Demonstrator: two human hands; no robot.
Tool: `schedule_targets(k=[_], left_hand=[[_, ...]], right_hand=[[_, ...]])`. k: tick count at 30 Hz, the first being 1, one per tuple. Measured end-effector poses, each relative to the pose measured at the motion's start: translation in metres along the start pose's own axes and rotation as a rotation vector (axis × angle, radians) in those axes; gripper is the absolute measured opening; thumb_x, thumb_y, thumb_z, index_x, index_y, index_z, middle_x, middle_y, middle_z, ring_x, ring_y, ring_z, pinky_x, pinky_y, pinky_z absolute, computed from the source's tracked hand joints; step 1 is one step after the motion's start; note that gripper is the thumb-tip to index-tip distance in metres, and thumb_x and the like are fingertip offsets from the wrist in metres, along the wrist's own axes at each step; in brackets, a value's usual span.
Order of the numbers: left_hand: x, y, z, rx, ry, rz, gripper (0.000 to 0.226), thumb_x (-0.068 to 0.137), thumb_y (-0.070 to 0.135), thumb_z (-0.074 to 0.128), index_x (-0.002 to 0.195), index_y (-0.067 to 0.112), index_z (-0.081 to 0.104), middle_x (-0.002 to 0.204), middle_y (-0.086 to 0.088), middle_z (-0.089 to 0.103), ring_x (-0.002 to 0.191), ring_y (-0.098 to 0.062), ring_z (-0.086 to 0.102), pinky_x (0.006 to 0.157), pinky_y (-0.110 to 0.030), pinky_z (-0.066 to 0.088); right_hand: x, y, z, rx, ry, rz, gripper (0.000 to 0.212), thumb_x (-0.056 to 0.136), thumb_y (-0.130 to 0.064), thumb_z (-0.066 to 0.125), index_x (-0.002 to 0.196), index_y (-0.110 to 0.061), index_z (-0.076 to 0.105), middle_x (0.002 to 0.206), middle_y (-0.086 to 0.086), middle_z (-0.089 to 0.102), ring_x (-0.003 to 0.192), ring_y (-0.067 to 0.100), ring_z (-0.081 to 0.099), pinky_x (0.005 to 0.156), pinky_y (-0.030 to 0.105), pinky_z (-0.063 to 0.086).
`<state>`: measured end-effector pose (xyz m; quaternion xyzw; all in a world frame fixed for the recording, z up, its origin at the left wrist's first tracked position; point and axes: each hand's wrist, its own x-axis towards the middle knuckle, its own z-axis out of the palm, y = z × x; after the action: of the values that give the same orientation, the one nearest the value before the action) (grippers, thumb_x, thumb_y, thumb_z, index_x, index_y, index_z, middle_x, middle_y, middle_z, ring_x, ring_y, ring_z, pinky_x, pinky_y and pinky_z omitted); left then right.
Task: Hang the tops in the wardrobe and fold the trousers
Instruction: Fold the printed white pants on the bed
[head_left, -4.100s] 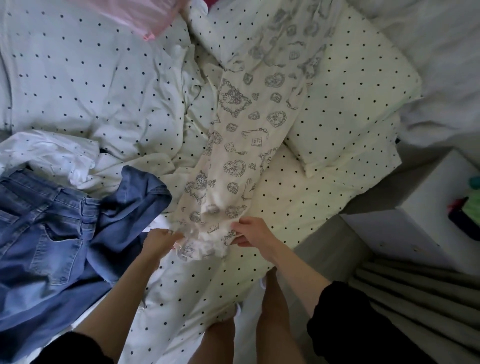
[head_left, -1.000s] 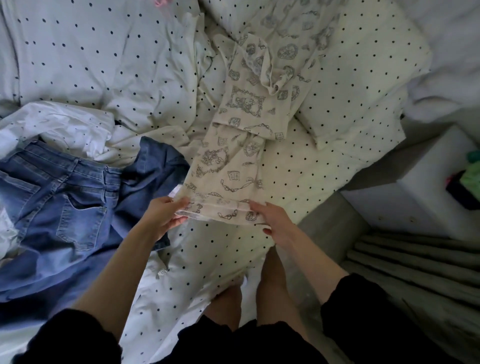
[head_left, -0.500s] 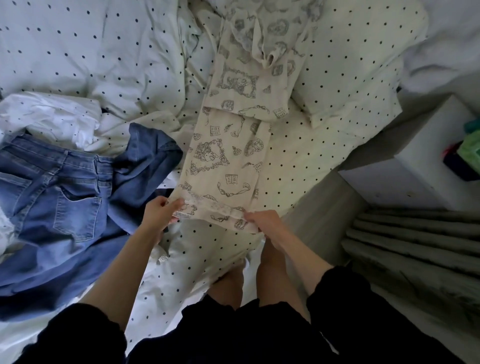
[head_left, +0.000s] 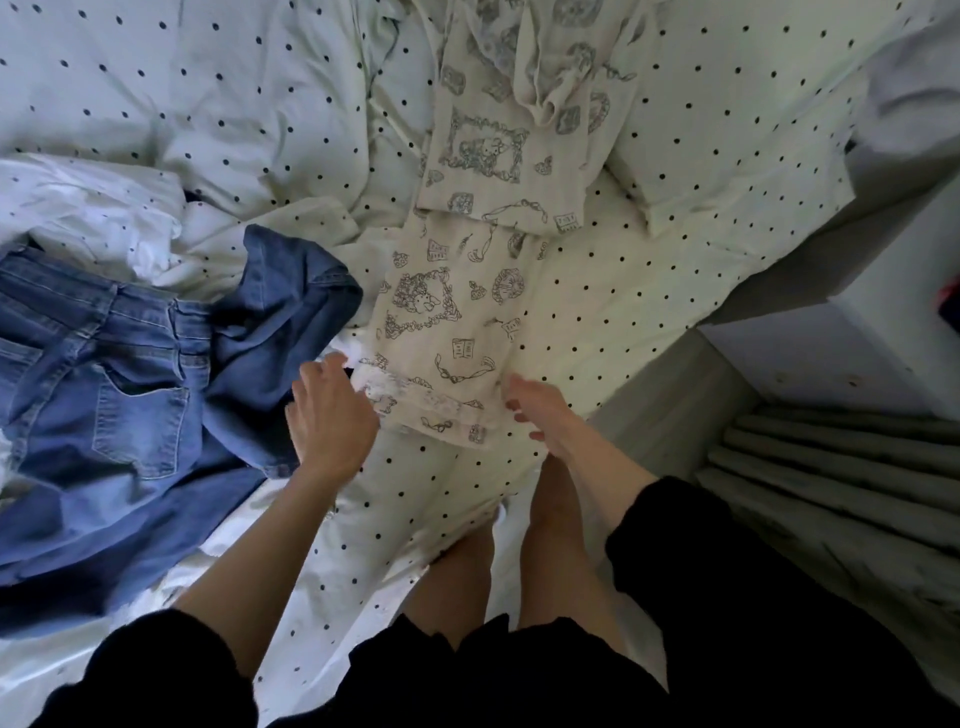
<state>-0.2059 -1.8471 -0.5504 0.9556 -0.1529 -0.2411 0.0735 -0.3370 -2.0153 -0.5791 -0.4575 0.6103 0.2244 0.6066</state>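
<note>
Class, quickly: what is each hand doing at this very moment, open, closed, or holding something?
Left hand: open, fingers spread beside the hem of the printed trousers, holding nothing.
Right hand: open, fingers relaxed at the hem's other corner, holding nothing.

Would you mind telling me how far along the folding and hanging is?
Done: printed trousers have one fold across the middle. In hand: left hand and right hand sit open at their near edge. Left: jeans lie unfolded; no tops hung here.

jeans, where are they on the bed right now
In the head view the blue jeans lie crumpled at the left of the bed, just left of the left hand and the printed trousers.
</note>
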Motion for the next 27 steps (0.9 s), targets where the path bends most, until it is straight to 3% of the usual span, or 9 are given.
schedule_targets(k=[3, 6, 8, 11, 15, 19, 23, 27], left_hand=[[0.000, 0.018, 0.008, 0.082, 0.033, 0.302, 0.050, 0.089, 0.010, 0.052, 0.137, 0.013, 0.038, 0.145, -0.014, 0.032, 0.131, -0.035, 0.031, 0.101, -0.049, 0.032], [0.008, 0.034, 0.030, 0.168, -0.164, 0.510, 0.056, 0.095, 0.016, 0.044, 0.147, 0.021, 0.023, 0.158, -0.007, 0.006, 0.145, -0.029, 0.003, 0.113, -0.046, 0.021], [0.012, 0.041, 0.043, 0.164, -0.299, 0.514, 0.057, 0.097, 0.019, 0.042, 0.148, 0.023, 0.016, 0.158, -0.006, -0.004, 0.145, -0.029, -0.007, 0.117, -0.046, 0.013], [0.018, 0.041, 0.053, 0.168, -0.415, 0.466, 0.061, 0.098, 0.019, 0.039, 0.150, 0.024, 0.008, 0.157, -0.006, -0.013, 0.144, -0.028, -0.013, 0.118, -0.045, 0.007], [0.023, 0.028, 0.053, 0.190, -0.440, 0.516, 0.063, 0.098, 0.017, 0.037, 0.151, 0.025, 0.003, 0.157, -0.006, -0.017, 0.143, -0.028, -0.017, 0.117, -0.041, 0.003], [0.026, 0.022, 0.052, 0.259, -0.505, 0.502, 0.062, 0.100, 0.023, 0.033, 0.150, 0.027, -0.004, 0.155, -0.003, -0.022, 0.142, -0.026, -0.022, 0.115, -0.036, -0.004], [0.025, 0.023, 0.051, 0.368, -0.515, 0.509, 0.062, 0.101, 0.028, 0.029, 0.148, 0.028, -0.012, 0.153, -0.003, -0.027, 0.141, -0.027, -0.023, 0.116, -0.038, -0.002], [0.023, 0.030, 0.048, 0.414, -0.525, 0.481, 0.063, 0.100, 0.027, 0.031, 0.149, 0.028, -0.009, 0.154, -0.003, -0.025, 0.142, -0.027, -0.021, 0.116, -0.040, 0.003]], right_hand=[[0.020, -0.022, -0.006, 0.141, 0.085, -0.059, 0.026, 0.097, -0.029, 0.044, 0.091, -0.008, 0.059, 0.096, 0.010, 0.060, 0.079, 0.016, 0.048, 0.065, 0.026, 0.034], [0.038, -0.041, -0.008, 0.293, 0.061, -0.012, 0.018, 0.095, -0.020, 0.048, 0.107, -0.015, 0.060, 0.086, 0.001, 0.058, 0.076, 0.013, 0.050, 0.065, 0.027, 0.036], [0.041, -0.045, -0.008, 0.287, 0.008, 0.013, 0.027, 0.093, -0.008, 0.043, 0.110, -0.019, 0.061, 0.086, 0.000, 0.057, 0.073, 0.011, 0.048, 0.060, 0.027, 0.034], [0.038, -0.040, -0.007, 0.207, -0.039, 0.039, 0.023, 0.091, -0.004, 0.048, 0.093, -0.023, 0.061, 0.074, -0.002, 0.054, 0.067, 0.011, 0.045, 0.059, 0.028, 0.027], [0.034, -0.035, -0.001, 0.194, -0.131, 0.021, 0.008, 0.087, -0.015, 0.064, 0.084, -0.022, 0.062, 0.063, -0.007, 0.051, 0.055, 0.008, 0.037, 0.057, 0.026, 0.026], [0.036, -0.030, -0.006, 0.170, -0.042, -0.069, 0.020, 0.085, -0.011, 0.068, 0.070, -0.019, 0.057, 0.066, -0.006, 0.053, 0.055, 0.004, 0.043, 0.044, 0.013, 0.035], [0.034, -0.015, -0.023, 0.116, -0.010, -0.006, 0.006, 0.088, -0.017, 0.065, 0.091, -0.015, 0.060, 0.071, -0.006, 0.056, 0.057, 0.004, 0.043, 0.045, 0.017, 0.032], [0.031, -0.019, -0.031, 0.038, -0.055, 0.082, 0.011, 0.087, -0.015, 0.061, 0.076, -0.012, 0.061, 0.070, -0.001, 0.058, 0.055, 0.007, 0.046, 0.048, 0.021, 0.034]])
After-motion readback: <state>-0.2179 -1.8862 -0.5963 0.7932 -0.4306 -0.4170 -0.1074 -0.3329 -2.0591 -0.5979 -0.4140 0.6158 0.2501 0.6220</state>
